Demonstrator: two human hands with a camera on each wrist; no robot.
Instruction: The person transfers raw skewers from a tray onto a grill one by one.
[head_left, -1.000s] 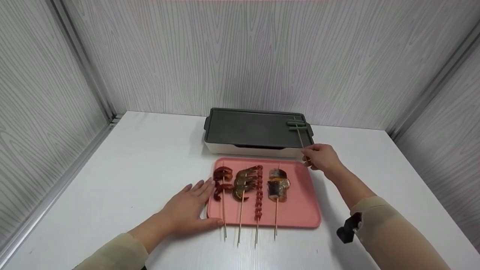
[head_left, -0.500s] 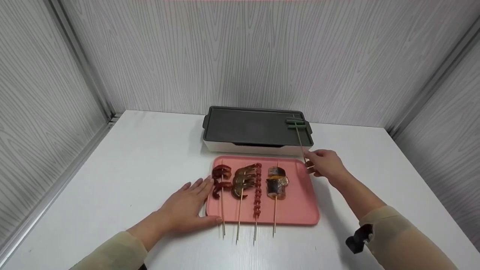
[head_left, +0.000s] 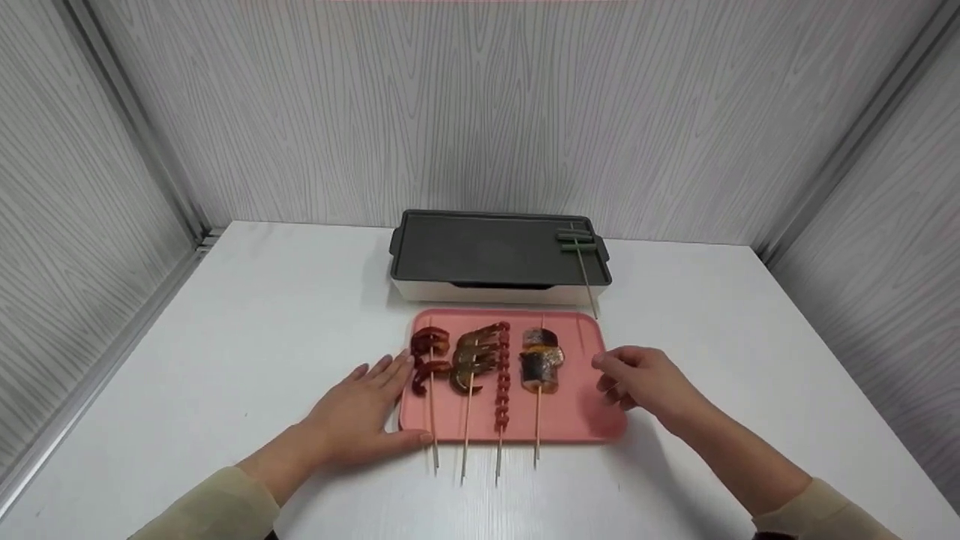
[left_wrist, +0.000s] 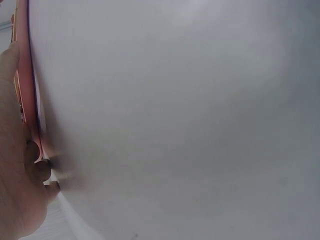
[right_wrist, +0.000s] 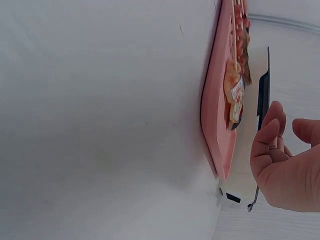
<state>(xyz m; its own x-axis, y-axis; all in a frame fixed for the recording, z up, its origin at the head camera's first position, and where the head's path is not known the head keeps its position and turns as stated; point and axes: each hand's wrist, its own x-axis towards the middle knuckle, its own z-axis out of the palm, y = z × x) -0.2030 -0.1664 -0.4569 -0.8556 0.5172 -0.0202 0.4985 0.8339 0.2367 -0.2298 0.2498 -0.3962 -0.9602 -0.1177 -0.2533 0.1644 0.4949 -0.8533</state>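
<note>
My left hand [head_left: 352, 416] rests flat at the left edge of a pink tray [head_left: 577, 420], fingers against its side and thumb near the front rim. Above the tray's right edge my right hand [head_left: 649, 379] hangs with loosely bent fingers and holds nothing; the right wrist view shows a gap between thumb and fingers. On the tray lie a skewer of dark red curled pieces [head_left: 430, 343], a shrimp skewer [head_left: 466, 369], a skewer of small red pieces [head_left: 502, 382] and a fish skewer [head_left: 539, 367]. A skewer of green vegetable pieces [head_left: 577, 247] lies on the griddle's right end.
The dark flat griddle [head_left: 480, 251] with a pale base stands just behind the tray. The green skewer's stick overhangs its front edge. Skewer sticks jut over the tray's front rim. White table [head_left: 300, 300] surrounds them, and grey wood-patterned panels [head_left: 480, 112] rise behind and at both sides.
My right hand has let go of the green vegetable skewer's stick and come back toward me, over the tray's right edge. The left hand stays at the tray. The view has shifted slightly.
</note>
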